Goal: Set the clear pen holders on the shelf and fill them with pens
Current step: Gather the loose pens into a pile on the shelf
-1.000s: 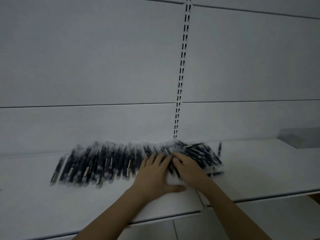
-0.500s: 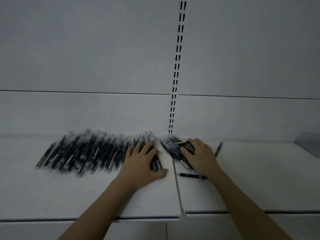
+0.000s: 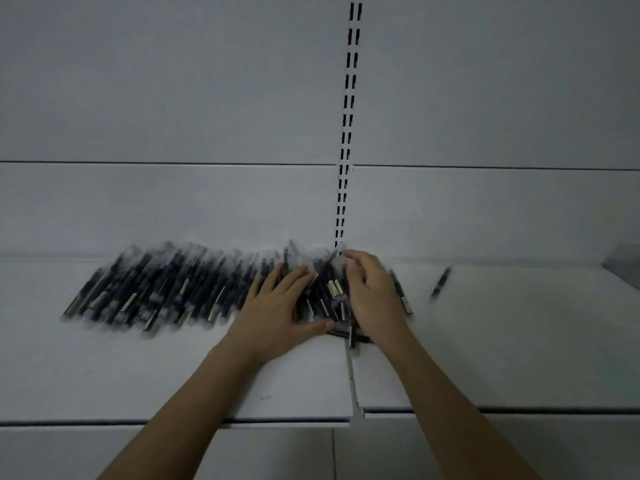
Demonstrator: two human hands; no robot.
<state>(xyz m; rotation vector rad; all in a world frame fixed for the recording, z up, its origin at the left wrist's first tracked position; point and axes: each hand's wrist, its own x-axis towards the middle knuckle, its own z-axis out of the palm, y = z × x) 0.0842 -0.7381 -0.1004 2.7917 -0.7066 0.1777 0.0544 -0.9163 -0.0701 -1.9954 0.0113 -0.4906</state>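
A long heap of dark pens (image 3: 166,289) lies along the back of the white shelf (image 3: 138,368), from the left to the seam between two shelf boards. My left hand (image 3: 277,313) rests flat on the right part of the heap, fingers spread and thumb out to the right. My right hand (image 3: 372,296) lies on the pens at the seam, fingers bent down over a bunch of them. Between the two hands a cluster of pens (image 3: 329,296) is pressed together. One loose pen (image 3: 440,284) lies apart to the right. A clear holder's corner (image 3: 625,268) shows at the far right edge.
A slotted upright rail (image 3: 346,133) runs up the white back wall above the seam. The seam (image 3: 353,379) between the two shelf boards runs toward the front edge. Below the front edge a lower white surface (image 3: 242,452) shows.
My right hand has slid left toward my left hand, pushing pens into a tighter cluster between them. The view has moved closer and slightly left.
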